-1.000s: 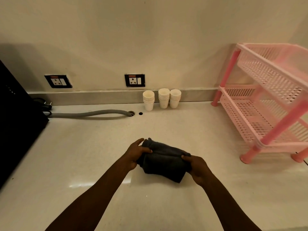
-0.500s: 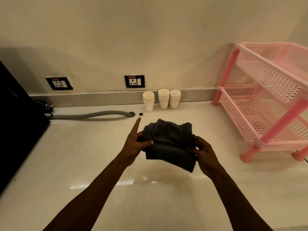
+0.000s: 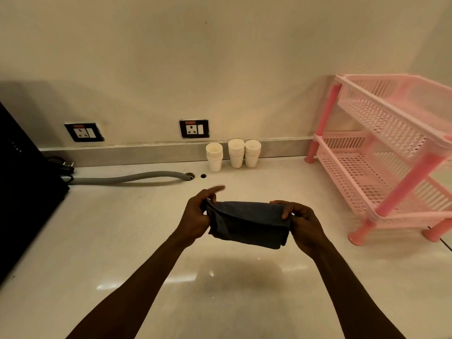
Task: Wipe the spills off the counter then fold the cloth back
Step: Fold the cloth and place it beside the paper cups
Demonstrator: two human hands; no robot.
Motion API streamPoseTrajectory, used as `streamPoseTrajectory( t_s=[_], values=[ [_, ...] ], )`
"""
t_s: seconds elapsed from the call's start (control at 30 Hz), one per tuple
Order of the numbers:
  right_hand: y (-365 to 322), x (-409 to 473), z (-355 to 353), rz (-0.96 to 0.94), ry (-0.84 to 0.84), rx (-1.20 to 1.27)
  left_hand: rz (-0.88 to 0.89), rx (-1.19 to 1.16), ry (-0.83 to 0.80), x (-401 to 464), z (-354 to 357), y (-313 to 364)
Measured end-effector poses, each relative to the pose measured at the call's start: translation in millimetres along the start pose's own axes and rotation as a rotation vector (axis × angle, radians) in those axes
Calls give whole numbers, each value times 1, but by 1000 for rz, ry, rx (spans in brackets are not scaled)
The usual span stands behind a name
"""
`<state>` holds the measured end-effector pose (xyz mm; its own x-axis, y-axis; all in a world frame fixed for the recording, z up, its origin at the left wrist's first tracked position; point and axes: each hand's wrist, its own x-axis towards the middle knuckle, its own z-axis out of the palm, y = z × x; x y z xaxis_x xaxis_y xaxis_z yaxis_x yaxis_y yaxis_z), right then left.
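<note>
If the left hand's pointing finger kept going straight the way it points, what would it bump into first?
Probably the paper cups by the wall. The left hand holds the cloth above the counter, its finger aimed up and rightward toward them. Depth is unclear, so it might pass over them to the wall.

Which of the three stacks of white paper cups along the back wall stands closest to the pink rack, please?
The right stack, beside the middle stack; the left stack stands farthest from the pink rack.

Cups [image 3: 234, 154] left of rack [image 3: 389, 152]
</note>
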<state>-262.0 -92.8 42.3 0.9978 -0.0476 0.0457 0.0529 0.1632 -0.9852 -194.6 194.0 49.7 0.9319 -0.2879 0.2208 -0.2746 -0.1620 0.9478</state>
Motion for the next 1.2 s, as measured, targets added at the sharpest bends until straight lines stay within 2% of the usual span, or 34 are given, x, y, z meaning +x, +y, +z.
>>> streamPoseTrajectory(
  t_s=[0.07,0.17,0.23,0.33,0.43,0.6,0.83,0.9,0.97,1.1,1.2],
  values=[
    [-6,2,-3,6,9,8,62,39,-42,3,-2,5],
    [-16,5,-10,60,8,21,57,49,-90,6,-5,11],
    [-21,7,-14,118,-32,26,47,18,-148,10,-10,13],
    [-26,7,-19,139,-111,-94,26,-13,-267,15,-17,16],
    [-27,8,-24,169,-138,-141,6,113,-335,23,-18,18],
    [-32,9,-34,223,-140,2,-50,144,-455,34,-17,21],
    [-34,21,-50,261,-61,91,-226,-2,-777,51,-20,15],
    [-34,25,-57,253,-37,97,-275,-81,-788,57,-16,11],
    [-34,31,-61,228,-33,-18,-285,-95,-734,64,-7,8],
    [-29,43,-68,178,-47,-133,-234,150,-503,82,20,1],
    [-32,53,-74,155,-13,-109,-279,278,-472,94,37,-4]
  ],
)
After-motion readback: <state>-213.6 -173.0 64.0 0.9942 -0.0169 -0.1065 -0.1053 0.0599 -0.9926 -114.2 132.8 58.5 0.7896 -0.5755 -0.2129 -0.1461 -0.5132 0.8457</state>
